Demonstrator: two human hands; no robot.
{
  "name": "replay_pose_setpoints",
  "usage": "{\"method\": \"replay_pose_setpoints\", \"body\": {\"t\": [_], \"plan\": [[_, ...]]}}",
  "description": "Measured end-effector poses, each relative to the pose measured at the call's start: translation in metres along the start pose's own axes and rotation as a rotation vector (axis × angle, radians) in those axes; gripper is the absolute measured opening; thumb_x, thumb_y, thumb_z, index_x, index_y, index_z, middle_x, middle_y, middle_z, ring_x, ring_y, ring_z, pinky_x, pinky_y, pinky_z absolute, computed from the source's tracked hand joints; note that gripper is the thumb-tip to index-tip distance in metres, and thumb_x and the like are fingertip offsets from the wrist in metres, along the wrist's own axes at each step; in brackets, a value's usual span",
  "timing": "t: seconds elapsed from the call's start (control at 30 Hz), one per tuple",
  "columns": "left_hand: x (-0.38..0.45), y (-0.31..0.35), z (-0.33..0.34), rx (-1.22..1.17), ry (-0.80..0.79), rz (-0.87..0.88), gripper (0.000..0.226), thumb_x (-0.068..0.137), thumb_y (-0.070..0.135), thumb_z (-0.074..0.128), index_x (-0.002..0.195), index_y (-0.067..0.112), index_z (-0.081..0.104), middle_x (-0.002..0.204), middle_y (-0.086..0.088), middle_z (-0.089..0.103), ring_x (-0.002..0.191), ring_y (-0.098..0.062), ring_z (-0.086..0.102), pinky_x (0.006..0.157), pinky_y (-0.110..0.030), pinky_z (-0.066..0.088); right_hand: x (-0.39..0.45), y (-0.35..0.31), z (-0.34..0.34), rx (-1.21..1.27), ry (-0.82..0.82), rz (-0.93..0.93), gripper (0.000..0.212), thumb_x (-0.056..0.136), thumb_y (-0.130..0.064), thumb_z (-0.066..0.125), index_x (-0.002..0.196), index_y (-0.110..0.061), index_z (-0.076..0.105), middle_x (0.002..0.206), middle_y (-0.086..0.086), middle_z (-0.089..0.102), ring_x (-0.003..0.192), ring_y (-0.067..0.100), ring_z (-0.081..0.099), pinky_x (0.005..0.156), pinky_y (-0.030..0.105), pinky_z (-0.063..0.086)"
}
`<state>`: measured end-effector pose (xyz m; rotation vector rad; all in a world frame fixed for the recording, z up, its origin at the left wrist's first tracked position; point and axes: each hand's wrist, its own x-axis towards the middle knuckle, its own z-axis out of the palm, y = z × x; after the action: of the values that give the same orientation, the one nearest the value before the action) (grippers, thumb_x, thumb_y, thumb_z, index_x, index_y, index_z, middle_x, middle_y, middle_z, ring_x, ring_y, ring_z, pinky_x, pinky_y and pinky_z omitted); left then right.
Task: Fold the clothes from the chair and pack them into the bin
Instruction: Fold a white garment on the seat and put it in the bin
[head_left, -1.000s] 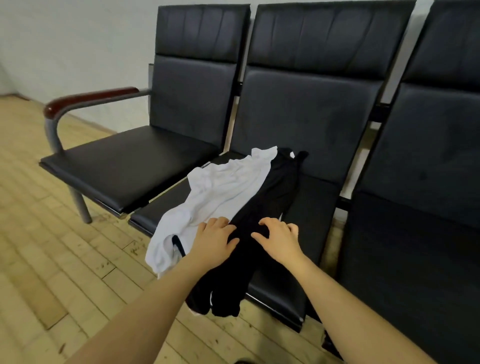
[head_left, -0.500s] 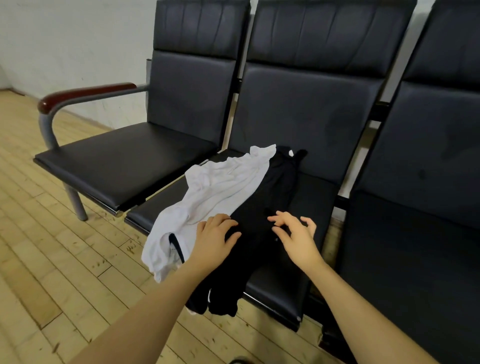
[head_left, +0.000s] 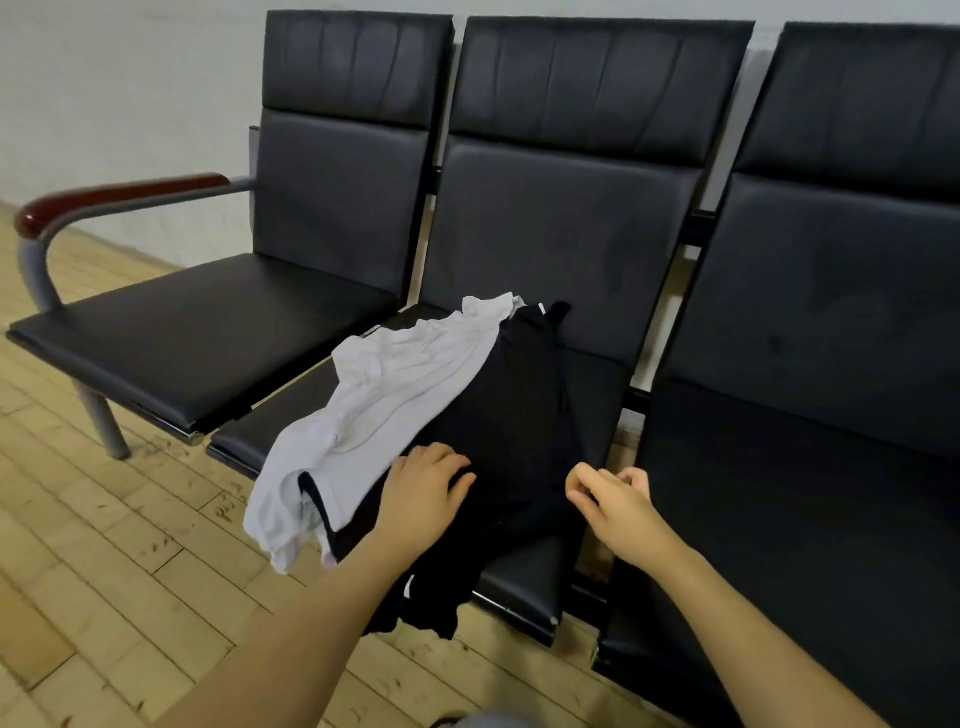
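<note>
Clothes lie in a heap on the middle seat (head_left: 545, 571) of the row of black chairs: a white garment (head_left: 384, 400) on the left overlapping a black garment (head_left: 514, 415), whose edges I can hardly tell from the black seat and whose lower end hangs over the seat's front edge. My left hand (head_left: 421, 499) rests flat on the black garment, its grip relaxed with nothing held. My right hand (head_left: 618, 499) is just beside the cloth, fingers curled and thumb meeting fingertips, and I cannot tell whether that grip pinches any fabric; the wooden armrest (head_left: 119, 195) is far left, above the plank floor (head_left: 104, 597).

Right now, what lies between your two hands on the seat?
In the head view, only the black garment lies between the left hand and right hand; nothing else.
</note>
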<state>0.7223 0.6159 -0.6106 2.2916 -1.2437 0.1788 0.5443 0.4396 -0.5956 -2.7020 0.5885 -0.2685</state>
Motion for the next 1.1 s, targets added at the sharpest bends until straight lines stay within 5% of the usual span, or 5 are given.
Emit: {"method": "replay_pose_setpoints", "body": {"t": [0.27,0.43,0.57,0.77,1.1], "plan": [[0.006,-0.027,0.005,0.085,-0.052,-0.046,0.026,0.094,0.034,0.054,0.114,0.026,0.067,0.126,0.010,0.054,0.122,-0.013,0.042,0.092,-0.026,0.017,0.032,-0.022,0.035,-0.045,0.126,0.170,0.042,0.093,-0.044,0.052,0.132,-0.029,0.045,0.104,-0.012,0.049,0.098,0.007,0.050,0.084,0.026,0.020],[0.006,-0.028,0.007,0.040,0.001,-0.068,0.014,0.092,0.026,0.057,0.096,0.024,0.071,0.110,0.013,0.058,0.109,-0.010,0.047,0.081,-0.020,0.011,0.041,-0.025,0.053,0.013,0.163,0.241,0.009,0.093,-0.032,0.057,0.097,-0.024,0.060,0.099,-0.008,0.043,0.101,0.014,0.043,0.081,0.026,0.016],[0.011,-0.021,-0.003,-0.159,0.109,-0.112,0.010,0.093,0.016,0.056,0.092,0.017,0.066,0.101,0.009,0.062,0.099,-0.009,0.055,0.085,-0.021,0.022,0.037,-0.024,0.047,0.102,0.320,0.105,0.012,0.091,-0.017,0.061,0.083,-0.024,0.054,0.096,-0.012,0.048,0.092,0.005,0.044,0.086,0.023,0.014],[0.036,0.006,-0.040,-0.356,0.185,-0.160,0.010,0.097,0.020,0.049,0.089,0.018,0.055,0.080,0.004,0.063,0.073,-0.012,0.059,0.071,-0.028,0.048,0.042,-0.043,-0.004,0.399,0.494,0.116,0.017,0.097,-0.017,0.052,0.082,-0.025,0.049,0.057,-0.009,0.043,0.068,0.006,0.045,0.091,0.026,0.027],[0.084,0.052,-0.113,-0.419,0.364,-0.027,0.011,0.095,0.017,0.053,0.092,0.014,0.063,0.082,0.010,0.062,0.079,-0.005,0.056,0.072,-0.014,0.042,0.058,-0.073,-0.100,0.440,0.800,-0.017,0.020,0.095,-0.012,0.053,0.083,-0.027,0.050,0.073,-0.008,0.054,0.069,0.010,0.053,0.089,0.049,0.043]]}}
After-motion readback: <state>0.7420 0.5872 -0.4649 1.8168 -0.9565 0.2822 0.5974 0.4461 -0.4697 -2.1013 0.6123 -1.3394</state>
